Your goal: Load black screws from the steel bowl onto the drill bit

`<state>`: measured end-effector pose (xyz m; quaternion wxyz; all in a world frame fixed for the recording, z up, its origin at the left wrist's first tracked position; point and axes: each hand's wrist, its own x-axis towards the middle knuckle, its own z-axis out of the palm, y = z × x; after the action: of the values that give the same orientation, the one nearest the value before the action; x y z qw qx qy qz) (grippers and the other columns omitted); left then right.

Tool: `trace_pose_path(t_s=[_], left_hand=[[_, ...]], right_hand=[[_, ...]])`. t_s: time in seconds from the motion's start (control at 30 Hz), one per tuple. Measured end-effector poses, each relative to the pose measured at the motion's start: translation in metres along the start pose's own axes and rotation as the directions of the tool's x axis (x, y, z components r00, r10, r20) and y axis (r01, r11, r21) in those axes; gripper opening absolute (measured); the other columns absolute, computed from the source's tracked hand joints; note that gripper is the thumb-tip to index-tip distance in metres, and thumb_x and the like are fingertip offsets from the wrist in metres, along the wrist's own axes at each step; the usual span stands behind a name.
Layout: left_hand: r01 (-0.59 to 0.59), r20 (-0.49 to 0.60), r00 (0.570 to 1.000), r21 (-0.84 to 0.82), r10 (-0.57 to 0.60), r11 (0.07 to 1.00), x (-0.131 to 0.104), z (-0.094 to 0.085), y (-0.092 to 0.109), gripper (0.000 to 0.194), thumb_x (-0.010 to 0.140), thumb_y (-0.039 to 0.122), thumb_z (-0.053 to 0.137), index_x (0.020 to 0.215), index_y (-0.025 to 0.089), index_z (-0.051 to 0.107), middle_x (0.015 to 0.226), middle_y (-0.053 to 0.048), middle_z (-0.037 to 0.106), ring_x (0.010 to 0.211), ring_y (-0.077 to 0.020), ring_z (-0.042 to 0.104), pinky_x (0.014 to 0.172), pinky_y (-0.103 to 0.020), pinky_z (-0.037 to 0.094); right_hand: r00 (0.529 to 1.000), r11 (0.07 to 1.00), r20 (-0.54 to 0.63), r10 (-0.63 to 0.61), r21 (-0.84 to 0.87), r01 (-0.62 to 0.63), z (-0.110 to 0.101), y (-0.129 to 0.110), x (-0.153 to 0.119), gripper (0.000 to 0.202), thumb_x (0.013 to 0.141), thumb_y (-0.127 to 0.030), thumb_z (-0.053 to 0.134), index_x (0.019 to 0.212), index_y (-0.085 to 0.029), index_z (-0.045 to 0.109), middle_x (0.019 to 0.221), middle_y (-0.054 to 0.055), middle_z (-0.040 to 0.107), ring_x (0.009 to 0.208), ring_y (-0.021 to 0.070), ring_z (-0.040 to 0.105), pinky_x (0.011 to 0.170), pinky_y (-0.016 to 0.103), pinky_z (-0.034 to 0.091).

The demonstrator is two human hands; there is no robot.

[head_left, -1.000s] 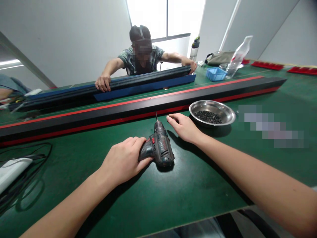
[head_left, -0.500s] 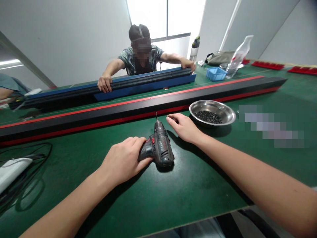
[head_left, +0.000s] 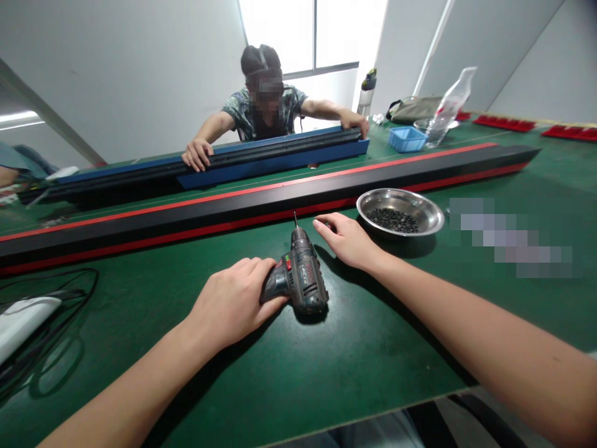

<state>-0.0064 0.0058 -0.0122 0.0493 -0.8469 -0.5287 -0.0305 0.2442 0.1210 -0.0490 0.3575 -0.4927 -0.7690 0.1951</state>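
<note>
My left hand (head_left: 236,298) is wrapped round the handle of a dark power drill (head_left: 306,277), which lies on its side on the green table (head_left: 364,354) with its bit pointing away from me. To the right of the bit, my right hand (head_left: 342,238) rests with curled fingers; what they hold, if anything, is hidden. Just beyond it stands a steel bowl (head_left: 431,218) with many small black pieces (head_left: 392,219) inside. A long black bar with red edges (head_left: 224,208) lies across the table behind the drill.
Across the table a person (head_left: 265,106) has both hands on a long blue and black piece (head_left: 280,163). Black cables and a white box (head_left: 28,320) lie at the left. A blue basket (head_left: 407,139) and a plastic bottle (head_left: 450,109) stand at the back right.
The hand of the person opposite, on the left side of the view, has shifted slightly. My hands and the drill have not visibly moved.
</note>
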Motion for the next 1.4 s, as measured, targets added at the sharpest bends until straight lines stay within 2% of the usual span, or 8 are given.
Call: trace_pose_path(t_s=[0.3,0.5,0.63,0.8,0.93,1.13,1.23,1.4], left_hand=[[-0.037,-0.010,0.999,-0.013,0.037,0.999,-0.002,-0.001,-0.001,0.042,0.097,0.047,0.060,0.130,0.021,0.056,0.111,-0.009,0.070,0.098,-0.0294,0.067,0.079,-0.041,0.054],[-0.073,0.012,0.997,-0.039,0.074,0.997,-0.004,-0.002,-0.002,0.043,0.096,0.047,0.058,0.131,0.021,0.055,0.111,-0.009,0.070,0.097,-0.0288,0.066,0.080,-0.041,0.053],[-0.080,0.015,0.997,-0.049,0.081,0.996,-0.005,-0.002,-0.003,0.043,0.097,0.046,0.057,0.132,0.021,0.054,0.112,-0.009,0.070,0.098,-0.0285,0.066,0.081,-0.041,0.053],[-0.078,0.020,0.997,-0.058,0.079,0.995,-0.005,-0.002,-0.003,0.043,0.097,0.046,0.057,0.132,0.021,0.054,0.112,-0.009,0.070,0.098,-0.0285,0.066,0.082,-0.041,0.053],[-0.076,0.021,0.997,-0.055,0.078,0.996,-0.005,-0.002,-0.003,0.044,0.097,0.046,0.058,0.133,0.021,0.055,0.113,-0.009,0.070,0.099,-0.0289,0.066,0.082,-0.042,0.054],[-0.074,0.032,0.997,-0.054,0.076,0.996,-0.004,-0.002,-0.002,0.045,0.097,0.046,0.057,0.134,0.021,0.055,0.113,-0.009,0.070,0.099,-0.0294,0.066,0.082,-0.043,0.054],[-0.074,0.031,0.997,-0.052,0.076,0.996,-0.004,-0.002,-0.002,0.044,0.097,0.046,0.057,0.134,0.021,0.055,0.112,-0.009,0.070,0.099,-0.0294,0.066,0.082,-0.043,0.054],[-0.079,0.025,0.996,-0.049,0.081,0.996,-0.006,-0.003,-0.002,0.044,0.097,0.046,0.057,0.134,0.021,0.054,0.112,-0.009,0.070,0.099,-0.0286,0.066,0.082,-0.041,0.053]], right_hand=[[0.962,0.955,-0.130,-0.240,-0.208,0.210,-0.034,-0.028,-0.006,0.028,0.101,-0.035,0.057,0.112,-0.020,0.077,0.114,0.011,0.076,0.109,0.0282,0.069,0.098,0.041,0.052],[0.951,0.922,-0.297,-0.084,-0.386,-0.039,-0.081,-0.011,0.006,0.034,0.099,-0.047,0.057,0.102,-0.022,0.079,0.102,0.012,0.079,0.096,0.0320,0.072,0.091,0.044,0.052],[0.932,0.860,-0.350,0.092,-0.444,-0.251,-0.103,0.004,0.012,0.045,0.100,-0.056,0.050,0.104,-0.022,0.079,0.103,0.016,0.079,0.105,0.0377,0.070,0.094,0.047,0.050],[0.920,0.803,-0.317,0.228,-0.473,-0.362,-0.115,0.005,0.012,0.055,0.103,-0.059,0.039,0.113,-0.021,0.078,0.111,0.019,0.076,0.118,0.0426,0.065,0.100,0.050,0.048],[0.908,0.762,-0.283,0.309,-0.498,-0.415,-0.115,0.012,0.014,0.060,0.104,-0.058,0.032,0.106,-0.020,0.079,0.108,0.021,0.077,0.113,0.0423,0.067,0.094,0.050,0.050],[0.858,0.705,0.009,0.514,-0.575,-0.416,-0.102,0.042,0.020,0.064,0.100,-0.064,0.037,0.107,-0.017,0.080,0.111,0.021,0.076,0.110,0.0392,0.070,0.097,0.050,0.052],[0.860,0.709,0.051,0.508,-0.591,-0.384,-0.097,0.051,0.021,0.065,0.098,-0.067,0.041,0.109,-0.016,0.080,0.122,0.022,0.074,0.114,0.0388,0.069,0.101,0.050,0.050],[0.909,0.763,0.178,0.377,-0.615,-0.196,-0.096,0.052,0.020,0.055,0.102,-0.050,0.037,0.104,-0.019,0.082,0.120,0.017,0.076,0.112,0.0351,0.071,0.102,0.048,0.052]])
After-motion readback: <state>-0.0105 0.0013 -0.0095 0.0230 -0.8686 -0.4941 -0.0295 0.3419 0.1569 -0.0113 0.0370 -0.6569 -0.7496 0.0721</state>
